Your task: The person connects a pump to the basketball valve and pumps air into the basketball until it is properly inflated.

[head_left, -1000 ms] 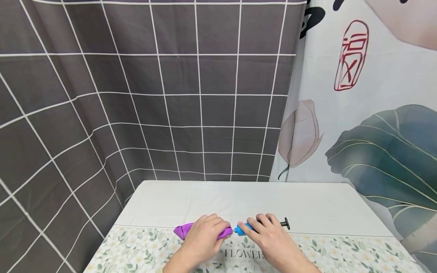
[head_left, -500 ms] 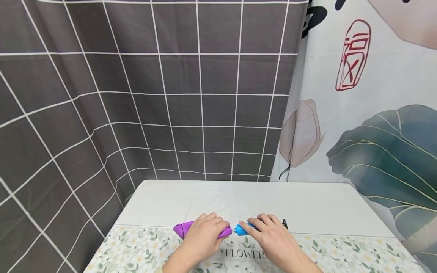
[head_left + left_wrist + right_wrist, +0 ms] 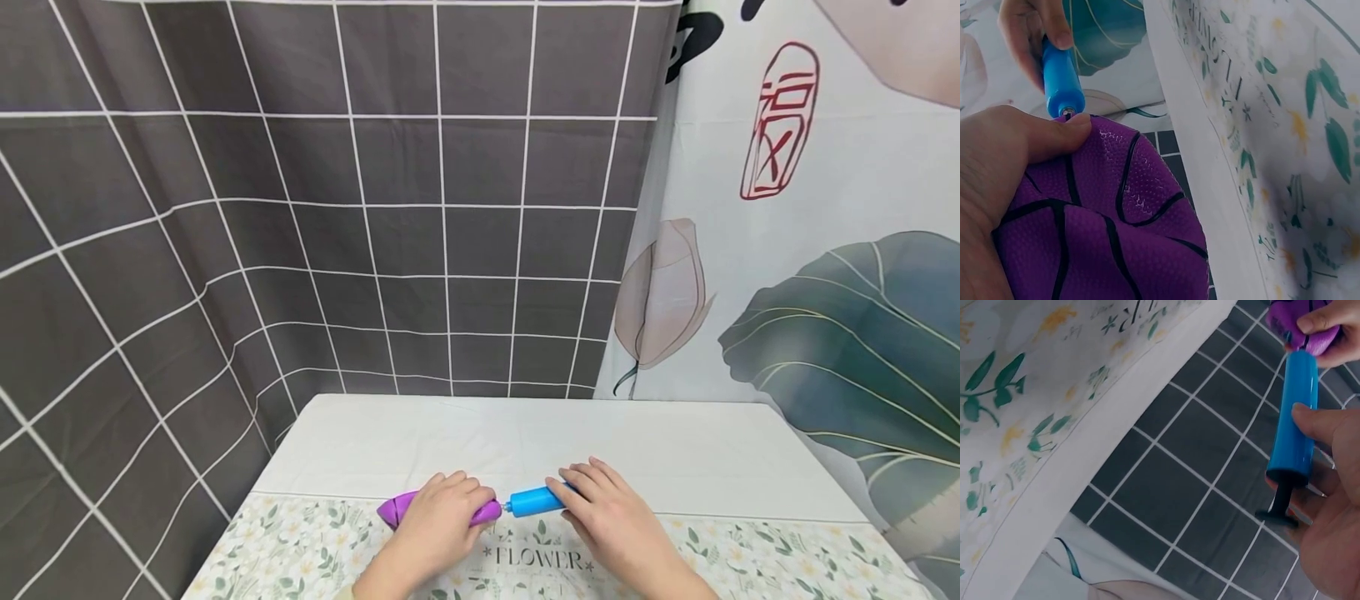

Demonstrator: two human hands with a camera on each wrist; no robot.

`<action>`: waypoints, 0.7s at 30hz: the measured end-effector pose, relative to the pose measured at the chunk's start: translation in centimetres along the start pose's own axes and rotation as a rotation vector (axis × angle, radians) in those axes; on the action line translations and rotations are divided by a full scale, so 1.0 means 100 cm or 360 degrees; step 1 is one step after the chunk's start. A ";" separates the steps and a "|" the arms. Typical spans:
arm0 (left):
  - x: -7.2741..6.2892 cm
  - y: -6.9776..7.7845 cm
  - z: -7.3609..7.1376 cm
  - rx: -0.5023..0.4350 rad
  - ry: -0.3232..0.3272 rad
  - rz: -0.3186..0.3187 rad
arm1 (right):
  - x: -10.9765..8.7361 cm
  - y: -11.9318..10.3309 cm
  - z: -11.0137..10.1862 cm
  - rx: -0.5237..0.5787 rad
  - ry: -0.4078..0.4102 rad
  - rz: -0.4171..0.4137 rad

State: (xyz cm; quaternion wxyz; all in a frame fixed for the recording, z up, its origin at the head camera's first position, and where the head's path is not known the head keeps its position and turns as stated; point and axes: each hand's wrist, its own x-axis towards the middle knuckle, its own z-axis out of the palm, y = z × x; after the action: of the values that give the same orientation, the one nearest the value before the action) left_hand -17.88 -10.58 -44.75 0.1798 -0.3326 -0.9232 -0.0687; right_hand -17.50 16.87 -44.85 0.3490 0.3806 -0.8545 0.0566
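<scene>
A limp, folded purple basketball (image 3: 1169, 169) with black seam lines is in my left hand (image 3: 442, 521), the thumb pressing down by the valve end. My right hand (image 3: 621, 521) holds a blue hand pump (image 3: 534, 502); its thumb lies along the barrel and the fingers pass behind it. The metal needle (image 3: 1067, 112) at the pump's tip meets the ball right beside my left thumb. In the right wrist view, the pump's black handle (image 3: 1277, 518) sticks out a short way from the barrel's rear end. In the head view my right hand hides that handle.
Both hands are over a table (image 3: 420, 442) with a white cloth and a flowered strip (image 3: 285, 542) along its near part. A dark grey checked curtain (image 3: 480, 242) hangs behind and to the left. To the right hangs a pale leaf-print curtain (image 3: 720, 375).
The black pump handle, standing out at the right, moved in and is now hidden by my right hand. That hand has slid back, baring more blue barrel. Ball and left hand shifted slightly left.
</scene>
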 end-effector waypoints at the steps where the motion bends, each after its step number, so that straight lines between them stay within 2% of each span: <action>1: -0.001 -0.001 0.001 -0.0007 -0.0007 -0.0007 | -0.001 0.001 0.000 0.0000 0.0003 0.0022; 4: -0.001 -0.003 0.002 -0.0015 -0.0019 -0.0017 | -0.004 0.005 -0.002 0.0008 -0.0020 0.0105; 10: -0.003 -0.005 0.004 -0.0017 -0.0028 -0.0013 | -0.010 0.008 -0.003 0.0046 -0.0145 0.0363; 13: -0.004 -0.006 0.004 -0.0025 -0.0026 -0.0004 | -0.014 0.010 -0.002 0.0096 -0.0153 0.0448; 17: -0.004 -0.009 0.008 -0.0034 -0.0044 -0.0015 | -0.019 0.011 0.000 0.0204 -0.0133 0.0576; 21: -0.005 -0.012 0.014 -0.0050 -0.0060 -0.0031 | -0.022 0.012 0.003 0.0431 -0.0189 0.0821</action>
State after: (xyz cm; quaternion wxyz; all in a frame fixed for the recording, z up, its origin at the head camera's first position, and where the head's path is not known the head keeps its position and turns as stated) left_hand -18.72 -11.48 -46.21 0.1565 -0.3277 -0.9284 -0.0786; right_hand -17.45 18.90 -46.26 0.2184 0.1967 -0.9266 0.2346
